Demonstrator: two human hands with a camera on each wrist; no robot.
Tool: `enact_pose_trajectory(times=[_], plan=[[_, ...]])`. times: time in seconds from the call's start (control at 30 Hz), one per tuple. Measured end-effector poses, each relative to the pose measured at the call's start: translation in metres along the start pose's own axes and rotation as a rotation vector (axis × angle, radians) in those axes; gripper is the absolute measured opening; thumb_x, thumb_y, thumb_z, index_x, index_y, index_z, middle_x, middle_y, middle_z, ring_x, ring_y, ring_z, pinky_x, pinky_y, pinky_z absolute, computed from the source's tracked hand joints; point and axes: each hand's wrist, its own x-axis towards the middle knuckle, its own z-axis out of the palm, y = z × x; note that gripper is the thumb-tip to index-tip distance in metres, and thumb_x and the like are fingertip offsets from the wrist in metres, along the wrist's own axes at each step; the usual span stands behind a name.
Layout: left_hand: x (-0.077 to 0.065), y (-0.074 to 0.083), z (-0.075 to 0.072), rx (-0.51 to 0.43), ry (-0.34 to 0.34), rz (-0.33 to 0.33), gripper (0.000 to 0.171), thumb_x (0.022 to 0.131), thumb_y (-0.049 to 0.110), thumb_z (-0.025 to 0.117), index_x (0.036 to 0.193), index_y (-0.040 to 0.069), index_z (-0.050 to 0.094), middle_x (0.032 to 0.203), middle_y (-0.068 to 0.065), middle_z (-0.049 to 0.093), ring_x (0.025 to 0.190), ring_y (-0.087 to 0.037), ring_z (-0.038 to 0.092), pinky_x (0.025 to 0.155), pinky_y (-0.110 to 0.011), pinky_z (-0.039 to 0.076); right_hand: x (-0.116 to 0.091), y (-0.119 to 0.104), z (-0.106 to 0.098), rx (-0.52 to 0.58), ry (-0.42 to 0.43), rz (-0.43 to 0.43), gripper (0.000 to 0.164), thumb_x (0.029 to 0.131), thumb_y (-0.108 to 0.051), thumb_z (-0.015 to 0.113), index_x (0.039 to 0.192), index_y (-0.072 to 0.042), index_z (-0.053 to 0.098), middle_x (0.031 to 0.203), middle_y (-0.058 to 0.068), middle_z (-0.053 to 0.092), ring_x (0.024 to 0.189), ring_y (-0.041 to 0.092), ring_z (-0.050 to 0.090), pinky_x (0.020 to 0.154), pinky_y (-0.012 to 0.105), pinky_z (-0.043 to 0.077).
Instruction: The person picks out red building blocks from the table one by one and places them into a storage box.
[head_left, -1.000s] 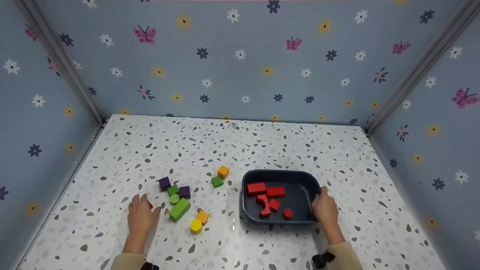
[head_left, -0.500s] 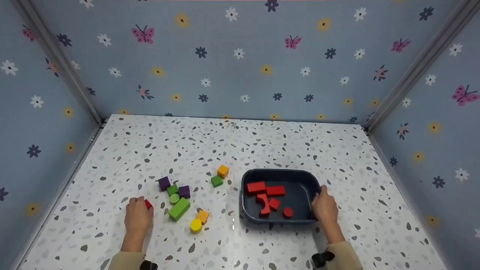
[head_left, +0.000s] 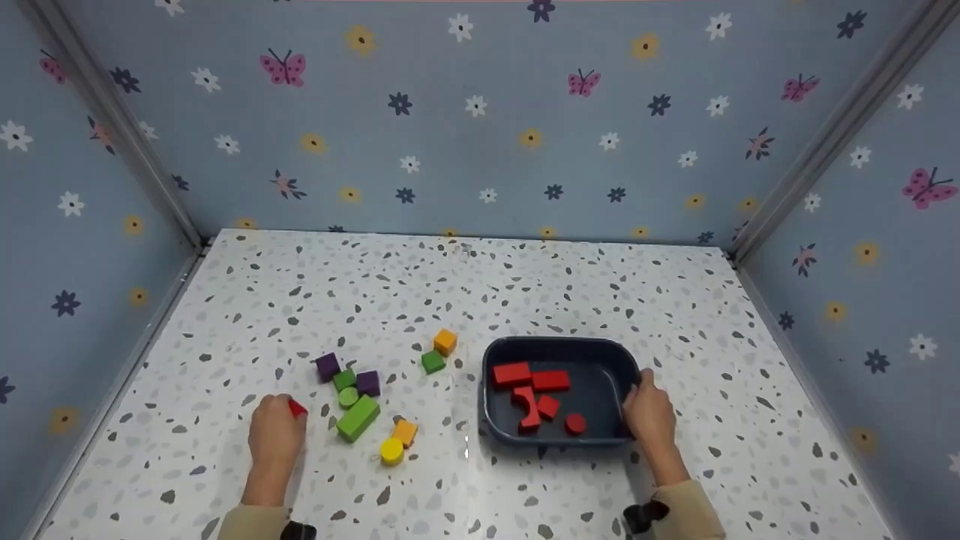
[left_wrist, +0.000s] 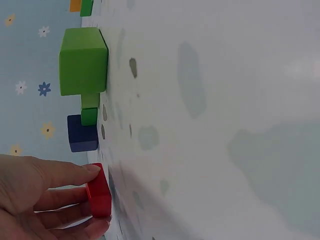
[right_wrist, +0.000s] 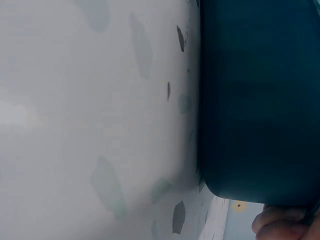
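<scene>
My left hand [head_left: 276, 433] pinches a small red block [left_wrist: 100, 194] between thumb and fingers, low over the table left of the other blocks. In the head view most of that red block is hidden by the hand. My right hand [head_left: 651, 414] grips the right end of a dark blue rectangular tray [head_left: 619, 375], fingers at its rim. Several red blocks lie inside the tray, among them a red arch block [head_left: 527, 409], a red cylinder [head_left: 575, 424] and a red brick [head_left: 551, 381]. The right wrist view shows the tray's outer wall [right_wrist: 260, 110] close up.
Between left hand and tray lie a long green block [head_left: 358, 418], a green cylinder [head_left: 349, 397], purple cubes [head_left: 328, 367], a yellow cylinder [head_left: 391, 451] and an orange block [head_left: 405, 433]. An orange cube [head_left: 445, 342] touches a green block [head_left: 433, 361] farther back. Patterned walls [head_left: 480, 150] enclose the speckled table.
My left fingers, spread over the red block a second ago, have closed round it, and the hand has shifted slightly left and toward me. The right hand stays on the tray.
</scene>
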Motion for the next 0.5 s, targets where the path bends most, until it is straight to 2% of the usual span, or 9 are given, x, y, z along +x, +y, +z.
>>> enact_pose_trajectory(times=[0.17,0.5], plan=[[-0.002,0.009,0.001,-0.028,0.010,-0.005,0.028,0.072,-0.004,0.061,0.096,-0.018,0.056,0.086,-0.032,0.051,0.081,-0.045,0.051,0.070,-0.051,0.041,0.000,0.000,-0.001,0.000,-0.002,-0.006,0.022,0.088,-0.007,0.042,0.107,0.004,0.042,0.081,0.028,0.057,0.065,0.037,0.057,0.050,0.046,0.041],[-0.011,0.036,-0.002,-0.063,0.042,0.031,0.032,0.072,0.000,0.063,0.100,-0.016,0.057,0.096,-0.031,0.052,0.088,-0.044,0.049,0.073,-0.051,0.041,-0.001,0.001,-0.001,-0.003,0.000,-0.010,0.024,0.089,-0.007,0.041,0.109,0.004,0.041,0.083,0.029,0.057,0.068,0.039,0.057,0.052,0.047,0.043]])
